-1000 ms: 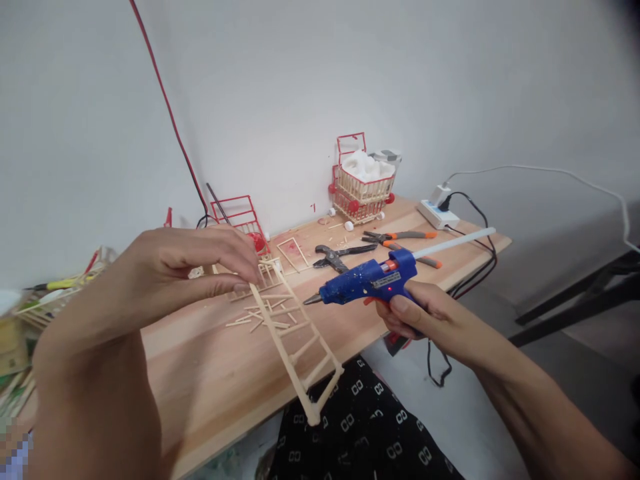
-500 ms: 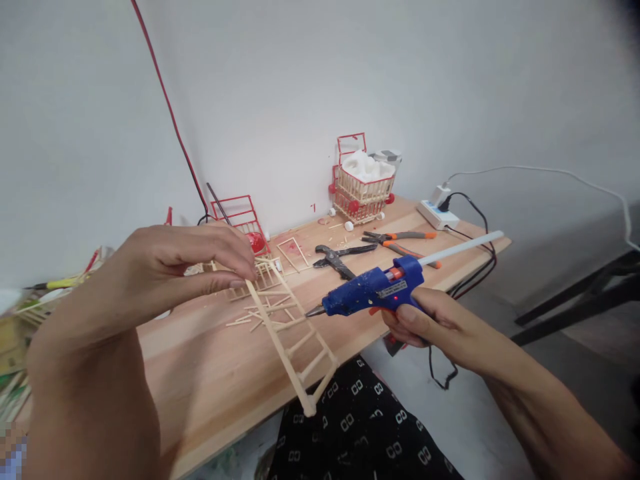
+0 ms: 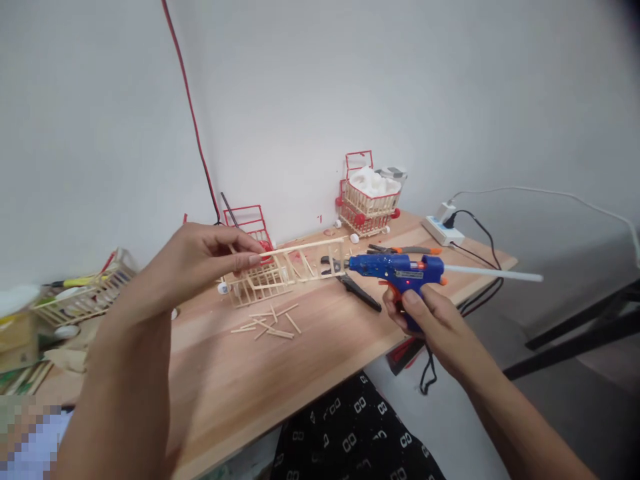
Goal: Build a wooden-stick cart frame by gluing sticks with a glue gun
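My left hand (image 3: 200, 263) pinches one end of a ladder-like frame of thin wooden sticks (image 3: 300, 260), held level above the wooden table (image 3: 225, 380). In my right hand (image 3: 430, 320) is a blue hot glue gun (image 3: 400, 268) with a white glue stick (image 3: 493, 273) poking out of its back. Its nozzle points left and touches the frame's far end. A second stick grid (image 3: 260, 287) lies on the table just below the frame. Several loose sticks (image 3: 265, 323) are scattered in front of it.
Two small red carts stand by the wall, one (image 3: 370, 193) filled with white pieces, one (image 3: 250, 223) behind my left hand. Pliers with orange handles (image 3: 405, 251), a black tool (image 3: 357, 293) and a white power strip (image 3: 443, 230) with cables lie at the right. A basket of sticks (image 3: 85, 297) sits far left.
My left hand has swung the stick frame up from hanging down to lying level. The glue gun has risen and moved so its nozzle meets the frame's end. The camera shifted slightly.
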Motion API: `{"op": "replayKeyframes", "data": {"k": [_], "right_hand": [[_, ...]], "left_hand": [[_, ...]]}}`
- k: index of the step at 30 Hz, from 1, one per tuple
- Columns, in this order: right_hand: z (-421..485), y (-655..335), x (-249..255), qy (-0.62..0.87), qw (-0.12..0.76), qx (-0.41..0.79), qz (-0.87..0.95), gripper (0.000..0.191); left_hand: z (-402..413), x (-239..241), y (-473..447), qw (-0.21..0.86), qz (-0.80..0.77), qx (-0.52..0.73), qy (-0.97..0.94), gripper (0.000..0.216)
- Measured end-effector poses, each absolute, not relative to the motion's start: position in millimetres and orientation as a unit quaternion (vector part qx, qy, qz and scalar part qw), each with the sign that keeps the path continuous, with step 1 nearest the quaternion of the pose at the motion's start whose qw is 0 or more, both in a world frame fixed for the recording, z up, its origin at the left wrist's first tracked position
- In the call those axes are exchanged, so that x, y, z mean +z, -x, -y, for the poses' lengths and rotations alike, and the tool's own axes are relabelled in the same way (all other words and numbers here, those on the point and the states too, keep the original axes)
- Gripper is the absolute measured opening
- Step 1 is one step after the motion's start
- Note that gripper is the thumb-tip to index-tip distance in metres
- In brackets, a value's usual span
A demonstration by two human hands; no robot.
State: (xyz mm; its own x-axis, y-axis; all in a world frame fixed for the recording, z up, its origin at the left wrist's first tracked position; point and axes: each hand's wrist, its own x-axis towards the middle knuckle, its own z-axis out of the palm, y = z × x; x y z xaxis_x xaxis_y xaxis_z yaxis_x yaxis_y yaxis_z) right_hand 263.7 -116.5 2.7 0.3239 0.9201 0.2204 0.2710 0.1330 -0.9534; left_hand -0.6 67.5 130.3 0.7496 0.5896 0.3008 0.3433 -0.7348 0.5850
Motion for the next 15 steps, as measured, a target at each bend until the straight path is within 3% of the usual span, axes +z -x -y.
{"op": "replayKeyframes", "data": {"k": [6,15], "right_hand": [[104,-257,-3,0.596,0.594,0.256,0.475,0.035],[92,-235,-15,0.606,0.523,0.201,0.564,0.037]], "left_hand": [[-78,124,-1,0.301,-0.312,0.230,-0.871,0.015],[-90,115,-5,0.349,-0.374,0.214,-0.832,0.023]]}}
